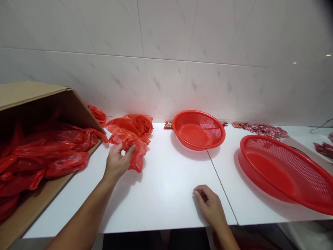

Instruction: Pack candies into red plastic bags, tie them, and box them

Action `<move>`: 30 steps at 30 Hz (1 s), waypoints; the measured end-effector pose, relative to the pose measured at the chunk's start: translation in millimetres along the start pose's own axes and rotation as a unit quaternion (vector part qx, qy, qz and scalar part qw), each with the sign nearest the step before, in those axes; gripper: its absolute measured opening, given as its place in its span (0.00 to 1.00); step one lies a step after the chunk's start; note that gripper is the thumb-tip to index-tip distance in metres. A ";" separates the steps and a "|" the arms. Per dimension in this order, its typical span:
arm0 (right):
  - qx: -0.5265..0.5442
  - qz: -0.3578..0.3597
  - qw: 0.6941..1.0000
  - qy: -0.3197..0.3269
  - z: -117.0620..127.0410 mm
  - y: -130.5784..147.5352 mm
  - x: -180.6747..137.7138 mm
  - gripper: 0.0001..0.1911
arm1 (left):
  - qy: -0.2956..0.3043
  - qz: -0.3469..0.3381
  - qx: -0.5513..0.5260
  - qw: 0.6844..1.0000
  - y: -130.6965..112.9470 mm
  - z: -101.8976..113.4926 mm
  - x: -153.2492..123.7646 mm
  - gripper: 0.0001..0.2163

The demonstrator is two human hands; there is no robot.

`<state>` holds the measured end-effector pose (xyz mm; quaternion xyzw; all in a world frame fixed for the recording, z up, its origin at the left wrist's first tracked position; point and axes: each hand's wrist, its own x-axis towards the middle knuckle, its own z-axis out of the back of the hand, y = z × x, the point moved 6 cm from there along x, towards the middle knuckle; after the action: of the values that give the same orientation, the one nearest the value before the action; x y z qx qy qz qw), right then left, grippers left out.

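My left hand [118,161] pinches a crumpled, thin red plastic bag [136,149] at the back left of the white table. The thumb shows in front, while the bag partly hides the fingertips. More crumpled red plastic [142,125] lies directly behind it against the wall. On the table's front part, my right hand [208,203] rests loosely curled, its fingers drawn in and nothing visible in them. A round red plastic basket [195,135] with perforated sides stands beyond the right hand, near the wall.
At left, a cardboard box [52,194] lies on its side, filled with red plastic bags [52,149]. A larger red basket [270,170] stands at right. Small red packets [270,130] lie along the wall, and one packet [168,125] touches the smaller basket. A seam crosses the white tabletop [166,194].
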<state>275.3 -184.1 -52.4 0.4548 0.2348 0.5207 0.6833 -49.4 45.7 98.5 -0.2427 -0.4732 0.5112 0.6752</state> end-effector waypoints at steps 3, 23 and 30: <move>0.055 0.022 0.998 0.011 -6.4 20.2 -0.1 0.15 | 0.150 0.106 -0.196 0.963 -9.7 -34.7 -25.6 0.29; 0.109 0.033 0.982 -0.149 15.2 67.4 17.6 0.14 | 0.414 0.266 -0.471 0.732 -41.0 -134.5 -113.8 0.23; 0.049 0.074 0.986 -0.140 40.0 64.4 18.1 0.16 | 0.117 0.247 -0.328 0.904 -8.4 -98.0 -62.1 0.30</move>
<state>281.3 -179.6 25.2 0.5725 0.1277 0.4884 0.6461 39.6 0.9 38.4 -0.6177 -0.4568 0.4451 0.4601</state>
